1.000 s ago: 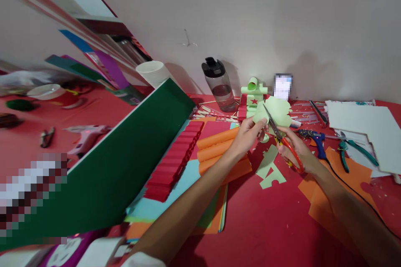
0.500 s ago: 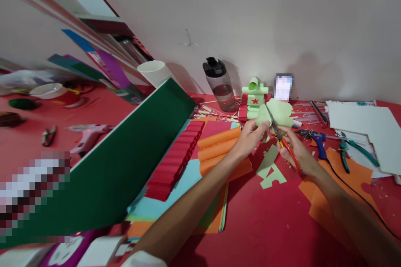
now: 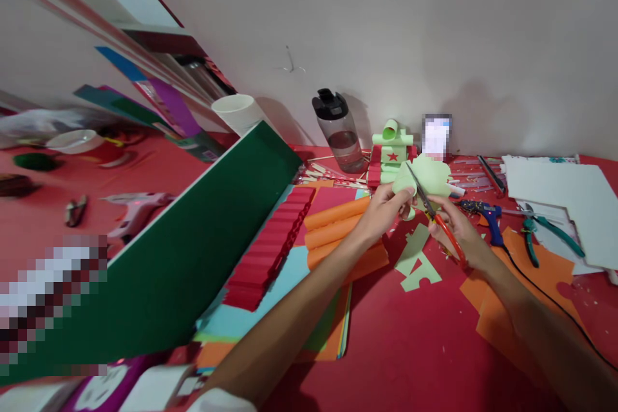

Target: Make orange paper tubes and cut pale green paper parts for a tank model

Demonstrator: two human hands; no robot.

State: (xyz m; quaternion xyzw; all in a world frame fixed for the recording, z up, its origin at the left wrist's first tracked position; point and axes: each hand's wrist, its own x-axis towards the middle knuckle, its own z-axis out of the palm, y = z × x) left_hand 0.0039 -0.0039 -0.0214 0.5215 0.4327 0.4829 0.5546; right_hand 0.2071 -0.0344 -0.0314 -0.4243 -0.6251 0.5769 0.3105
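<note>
My left hand (image 3: 383,209) pinches a pale green sheet of paper (image 3: 432,175) by its near edge. Red-handled scissors (image 3: 449,238) are gripped in my right hand (image 3: 456,232), their blades lying across the green paper and pointing up and left. Just behind the paper stands a light green paper model (image 3: 393,153) with a red star and red sides. Cut green scraps (image 3: 420,267) lie on the red table below my hands. Rolled orange paper (image 3: 338,228) sits beside my left wrist.
A blue glue gun (image 3: 490,219), teal pliers (image 3: 550,232) and orange sheets (image 3: 512,309) lie at the right. A water bottle (image 3: 340,135) and phone (image 3: 436,135) stand near the wall. Leftward are pleated red paper (image 3: 270,244), a green board (image 3: 183,244) and a pink glue gun (image 3: 138,209).
The green paper has turned slightly and shifted a little left between my hands. The scissors have moved slightly with it; both hands keep their holds.
</note>
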